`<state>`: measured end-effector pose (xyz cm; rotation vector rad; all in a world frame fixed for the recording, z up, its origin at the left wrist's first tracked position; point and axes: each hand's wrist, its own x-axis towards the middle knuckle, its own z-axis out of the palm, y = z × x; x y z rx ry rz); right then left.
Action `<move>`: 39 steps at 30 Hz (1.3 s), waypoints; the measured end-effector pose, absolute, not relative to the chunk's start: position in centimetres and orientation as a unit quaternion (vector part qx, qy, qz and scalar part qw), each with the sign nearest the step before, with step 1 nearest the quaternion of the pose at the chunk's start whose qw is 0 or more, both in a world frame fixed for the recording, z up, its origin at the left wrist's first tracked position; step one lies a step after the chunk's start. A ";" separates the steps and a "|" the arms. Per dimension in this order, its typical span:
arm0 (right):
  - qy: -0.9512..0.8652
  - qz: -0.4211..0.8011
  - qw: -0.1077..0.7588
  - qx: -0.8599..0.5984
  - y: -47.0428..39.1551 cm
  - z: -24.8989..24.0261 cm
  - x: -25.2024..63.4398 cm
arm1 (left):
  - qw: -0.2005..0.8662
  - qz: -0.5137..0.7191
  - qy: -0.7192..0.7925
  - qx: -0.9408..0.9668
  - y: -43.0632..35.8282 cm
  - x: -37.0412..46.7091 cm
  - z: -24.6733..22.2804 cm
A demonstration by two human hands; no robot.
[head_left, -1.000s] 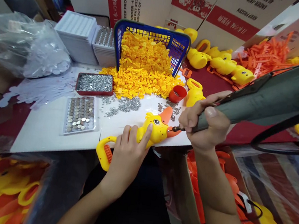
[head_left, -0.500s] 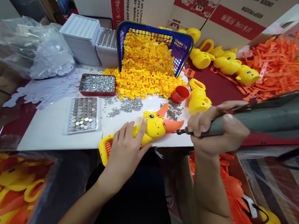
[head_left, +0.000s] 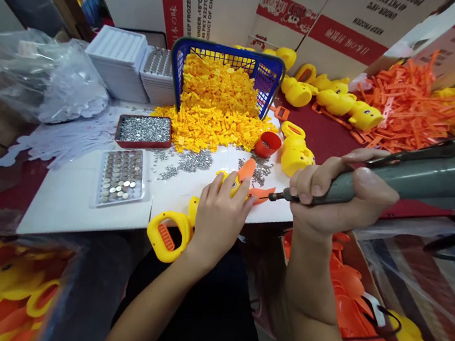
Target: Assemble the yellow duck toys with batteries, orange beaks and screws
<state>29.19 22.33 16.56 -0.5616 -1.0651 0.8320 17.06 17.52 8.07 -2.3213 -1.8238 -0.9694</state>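
My left hand (head_left: 221, 220) is wrapped over the head of a yellow duck toy (head_left: 169, 236) with an orange beak, lying at the front edge of the white work surface (head_left: 68, 200). The toy's ring handle sticks out to the left of my wrist. My right hand (head_left: 333, 193) grips a grey-green power screwdriver (head_left: 428, 172), its thin bit pointing left. The bit's tip is at the lower half of the beak, close to my left fingertips; whether it touches a screw is too small to tell.
Behind stand a blue basket (head_left: 270, 81) spilling yellow parts, a red cup (head_left: 268, 144), a tray of screws (head_left: 144, 130) and a battery tray (head_left: 122, 178). Loose screws lie near the toy. Orange parts (head_left: 407, 110) heap at the back right; boxes of toys flank my legs.
My left hand has slid right along the toy from its body to its head, uncovering the handle. The screwdriver's bit has come over the beak. The view has shifted slightly.
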 end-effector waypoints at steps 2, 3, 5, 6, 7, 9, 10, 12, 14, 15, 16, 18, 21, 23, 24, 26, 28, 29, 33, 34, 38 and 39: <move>-0.484 0.372 0.749 -0.256 22.4 16.5 29.1 | 0.022 -0.316 -0.586 -0.746 17.4 16.9 8.0; -0.481 0.370 0.752 -0.257 22.4 16.4 29.1 | 0.023 -0.319 -0.584 -0.746 17.3 16.9 8.0; -0.475 0.367 0.756 -0.261 22.5 16.4 28.9 | 0.021 -0.324 -0.582 -0.746 17.3 16.7 8.0; -0.471 0.367 0.758 -0.263 22.5 16.4 28.8 | 0.019 -0.326 -0.581 -0.746 17.3 16.7 8.0; -0.468 0.368 0.758 -0.265 22.6 16.4 28.6 | 0.017 -0.327 -0.580 -0.746 17.3 16.6 8.0; -0.463 0.372 0.759 -0.268 22.7 16.3 28.5 | 0.012 -0.329 -0.576 -0.748 17.3 16.6 8.1; -0.461 0.373 0.759 -0.268 22.7 16.2 28.4 | 0.011 -0.331 -0.573 -0.749 17.3 16.6 8.1; -0.460 0.375 0.759 -0.269 22.8 16.0 28.3 | 0.011 -0.336 -0.569 -0.750 17.3 16.6 8.1; -0.463 0.375 0.758 -0.265 22.9 15.8 28.3 | 0.012 -0.340 -0.568 -0.749 17.2 16.6 8.1; -0.464 0.377 0.757 -0.263 23.0 15.7 28.3 | 0.012 -0.340 -0.569 -0.749 17.2 16.6 8.1; -0.465 0.380 0.756 -0.261 23.0 15.6 28.3 | 0.012 -0.340 -0.570 -0.748 17.2 16.6 8.1; -0.468 0.387 0.751 -0.259 23.1 15.5 28.3 | 0.011 -0.339 -0.569 -0.749 17.1 16.6 8.1; -0.467 0.387 0.752 -0.258 23.0 15.4 28.3 | 0.010 -0.345 -0.565 -0.749 17.1 16.6 8.2; -0.464 0.384 0.755 -0.258 23.0 15.4 28.3 | 0.010 -0.346 -0.564 -0.750 17.2 16.6 8.2; -0.462 0.384 0.756 -0.260 23.0 15.4 28.3 | 0.011 -0.345 -0.565 -0.749 17.2 16.5 8.2; -0.462 0.384 0.755 -0.263 23.0 15.4 28.2 | 0.010 -0.344 -0.567 -0.749 17.3 16.5 8.2; -0.464 0.381 0.755 -0.264 23.0 15.4 28.2 | 0.010 -0.345 -0.567 -0.748 17.3 16.5 8.1; -0.466 0.379 0.754 -0.265 23.0 15.4 28.2 | 0.009 -0.346 -0.567 -0.748 17.3 16.5 8.1; -0.468 0.380 0.750 -0.272 22.9 15.4 28.1 | 0.006 -0.350 -0.566 -0.746 17.4 16.5 8.1; -0.469 0.380 0.749 -0.274 22.9 15.4 28.1 | 0.004 -0.352 -0.565 -0.746 17.4 16.5 8.1; -0.466 0.380 0.749 -0.278 22.8 15.6 28.0 | 0.003 -0.359 -0.565 -0.743 17.4 16.5 8.0; -0.465 0.380 0.750 -0.279 22.7 15.6 28.0 | 0.003 -0.360 -0.565 -0.742 17.4 16.5 8.0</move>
